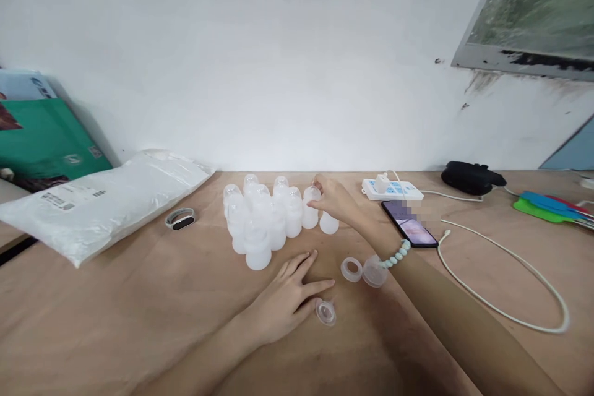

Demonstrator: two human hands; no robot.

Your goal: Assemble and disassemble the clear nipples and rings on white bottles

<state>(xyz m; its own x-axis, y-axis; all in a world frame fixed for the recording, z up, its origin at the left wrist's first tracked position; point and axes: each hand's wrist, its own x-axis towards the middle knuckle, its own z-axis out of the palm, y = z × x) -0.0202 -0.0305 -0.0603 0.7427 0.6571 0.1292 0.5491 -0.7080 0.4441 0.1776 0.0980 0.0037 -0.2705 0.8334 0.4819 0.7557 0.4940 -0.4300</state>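
Observation:
Several small translucent white bottles with clear domed caps (256, 232) stand upright in a cluster on the brown tabletop (195, 322). At the cluster's right end, my right hand (327, 198) has its fingers closed around the top of one bottle (310, 215). A white bottle body (329, 224) stands just right of it, its top hidden by my hand. My left hand (290, 297) lies flat with fingers spread, its thumb by a clear nipple-like piece (326, 313). A clear ring (351, 270) and a clear domed cap (374, 272) lie under my right forearm.
A white power strip (392, 189) with a plug, a phone (411, 224), a looped white cable (524, 253) and a black case (472, 178) occupy the right. To the left are a fitness band (180, 219) and a white plastic parcel (111, 201). A wall rises behind.

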